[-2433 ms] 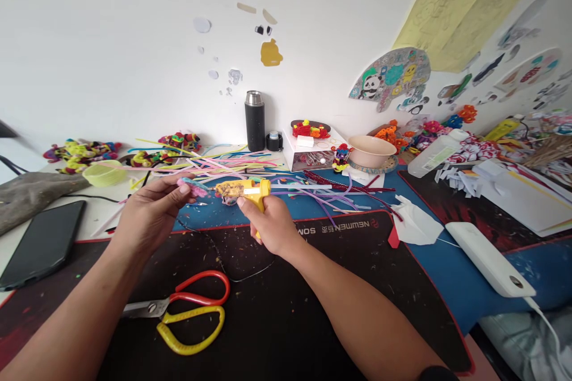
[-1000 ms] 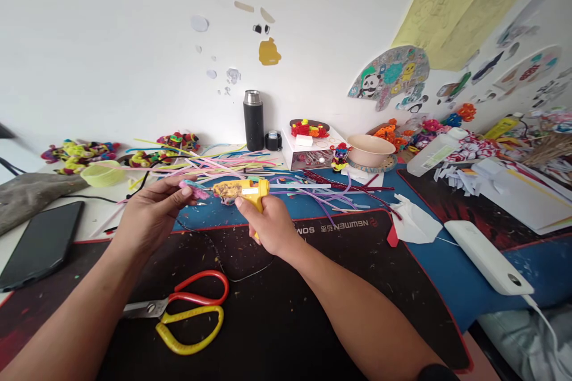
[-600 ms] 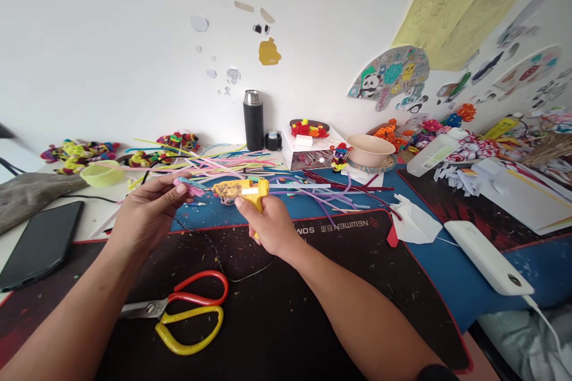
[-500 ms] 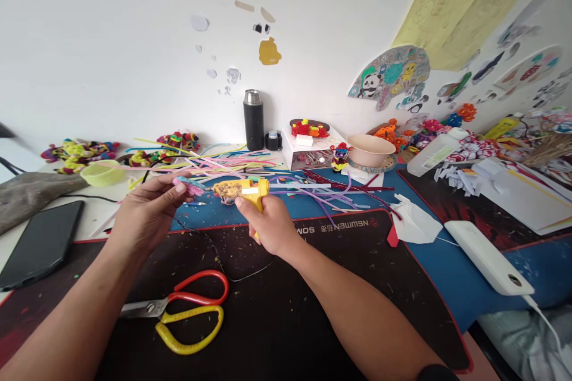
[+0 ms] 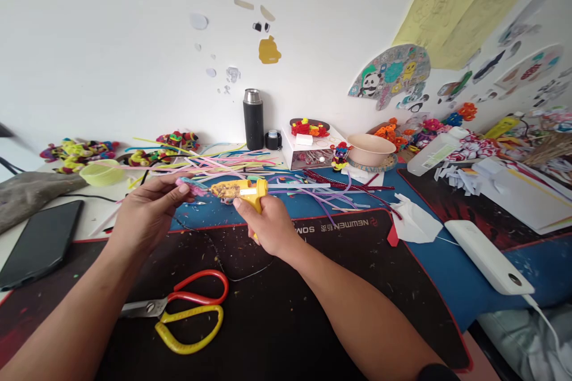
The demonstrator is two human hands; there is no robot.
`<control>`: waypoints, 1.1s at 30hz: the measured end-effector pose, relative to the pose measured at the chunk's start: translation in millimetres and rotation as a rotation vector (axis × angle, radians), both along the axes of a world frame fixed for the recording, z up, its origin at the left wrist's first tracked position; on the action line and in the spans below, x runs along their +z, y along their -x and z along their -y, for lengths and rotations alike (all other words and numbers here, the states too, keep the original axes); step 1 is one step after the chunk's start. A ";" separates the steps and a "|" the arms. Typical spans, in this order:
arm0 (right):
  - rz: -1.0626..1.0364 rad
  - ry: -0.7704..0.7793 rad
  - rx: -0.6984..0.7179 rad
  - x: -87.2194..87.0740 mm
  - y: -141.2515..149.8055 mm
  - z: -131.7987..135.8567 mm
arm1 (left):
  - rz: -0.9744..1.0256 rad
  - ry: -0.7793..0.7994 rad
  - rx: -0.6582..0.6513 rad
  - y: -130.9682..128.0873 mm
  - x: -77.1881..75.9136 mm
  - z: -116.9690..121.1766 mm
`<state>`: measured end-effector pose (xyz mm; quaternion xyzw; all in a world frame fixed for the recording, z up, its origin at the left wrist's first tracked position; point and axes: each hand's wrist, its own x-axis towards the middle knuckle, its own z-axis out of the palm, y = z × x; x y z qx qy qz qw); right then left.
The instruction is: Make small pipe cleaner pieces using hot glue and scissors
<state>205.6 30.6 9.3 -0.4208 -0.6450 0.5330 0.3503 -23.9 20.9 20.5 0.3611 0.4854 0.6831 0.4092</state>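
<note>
Against a white wall [image 5: 134, 41], the table [image 5: 518, 309] carries a dark mat [image 5: 339, 286]; the left hand [image 5: 149, 208] has its grip pinching a small pink-and-blue fuzzy piece [image 5: 190, 186], its forearm reaching in from the near left; the right hand [image 5: 268, 220] wraps the yellow glue gun [image 5: 243, 190], nozzle pointing left at the piece, its forearm from the near right; scissors [image 5: 165, 306] lie nearer; pipe cleaners [image 5: 214, 162] and a black flask [image 5: 254, 122] sit farther off.
</note>
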 end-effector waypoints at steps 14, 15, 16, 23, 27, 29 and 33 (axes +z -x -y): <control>0.029 -0.002 -0.007 -0.2 0.3 0.1 | 0.023 -0.029 -0.005 1.1 0.6 -0.6; 0.026 -0.002 -0.007 -0.3 0.3 0.1 | 0.028 -0.036 -0.007 1.5 0.0 -1.0; 0.025 -0.003 -0.006 -0.4 0.3 0.0 | 0.031 -0.041 -0.008 1.9 -0.5 -1.3; 0.038 -0.005 -0.004 -1.1 0.5 -0.1 | 0.017 -0.050 -0.015 2.9 -0.5 -0.4; 0.047 -0.008 -0.002 -2.0 0.4 -0.7 | 0.030 -0.060 -0.022 3.6 -1.2 -0.7; 0.049 -0.010 0.002 -2.2 0.4 -0.8 | 0.049 -0.060 -0.016 5.4 -2.5 -1.5; 0.053 0.010 0.013 -0.6 0.9 0.5 | 0.101 -0.078 0.029 10.6 -2.3 -3.8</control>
